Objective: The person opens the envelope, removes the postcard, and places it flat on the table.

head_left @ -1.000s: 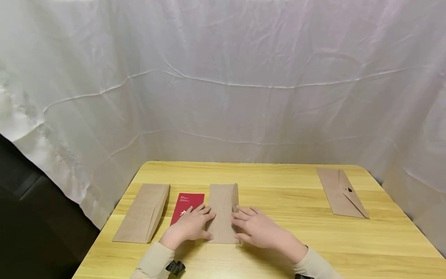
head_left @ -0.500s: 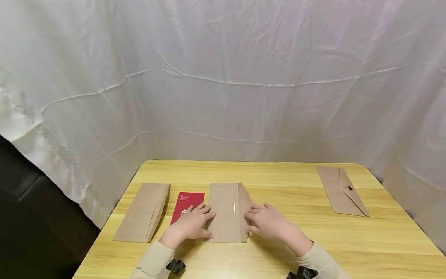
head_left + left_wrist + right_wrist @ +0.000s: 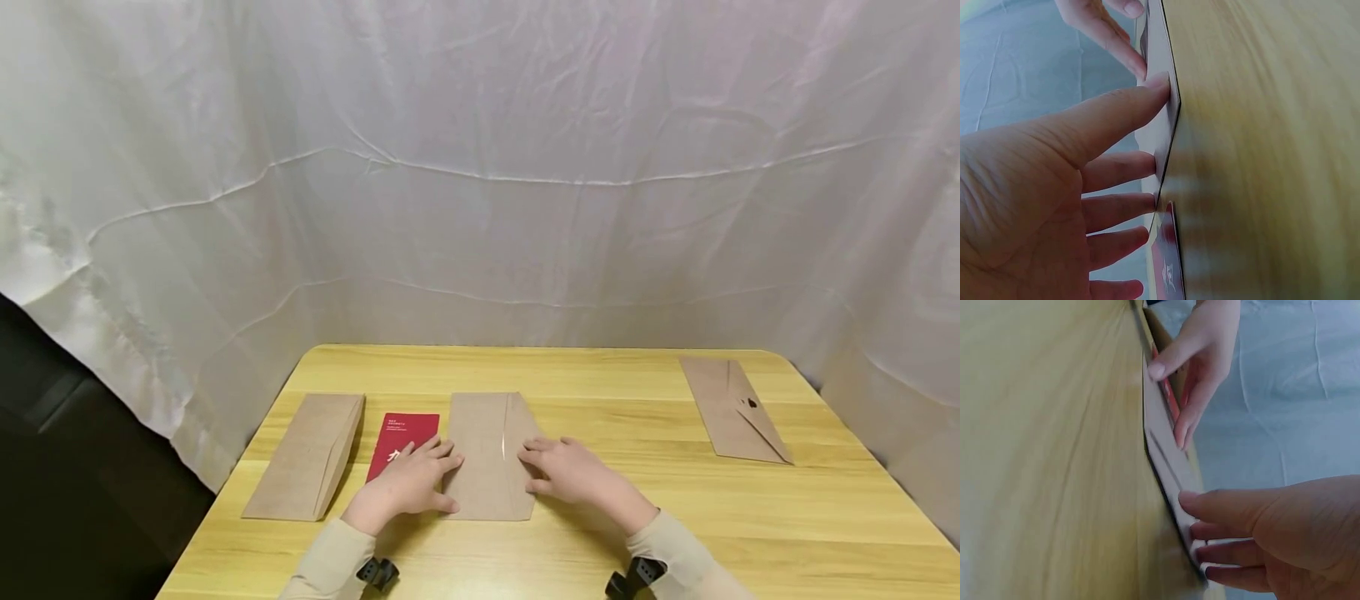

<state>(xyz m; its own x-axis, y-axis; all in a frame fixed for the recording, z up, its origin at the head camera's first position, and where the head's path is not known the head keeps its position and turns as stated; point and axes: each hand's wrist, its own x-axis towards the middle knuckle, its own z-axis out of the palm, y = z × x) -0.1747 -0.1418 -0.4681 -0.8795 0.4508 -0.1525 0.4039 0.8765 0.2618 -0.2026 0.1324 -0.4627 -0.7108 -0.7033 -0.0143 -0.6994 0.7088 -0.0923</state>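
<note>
A brown paper envelope (image 3: 480,457) lies mid-table, its pointed flap (image 3: 521,492) spread out to the right. A thin bright slit shows near the fold. On its left edge rests my left hand (image 3: 408,487), with thumb and fingers apart; its wrist overlaps a red card (image 3: 408,427) with white print. My right hand (image 3: 573,473) touches the flap at its right edge, fingers slightly bent. In the right wrist view, the thumb of the right hand (image 3: 1310,531) lies on the flap and the other fingertips meet its edge.
Left of the red card lies another brown envelope (image 3: 303,458), its flap side slightly raised. A brown envelope (image 3: 735,412) with a dark heart-like mark lies at the far right of the wooden table (image 3: 600,375). A pale curtain (image 3: 480,233) hangs behind.
My right hand has moved the envelope's flap from folded over to spread out on the right, where it now lies flatter. The left hand has stayed put.
</note>
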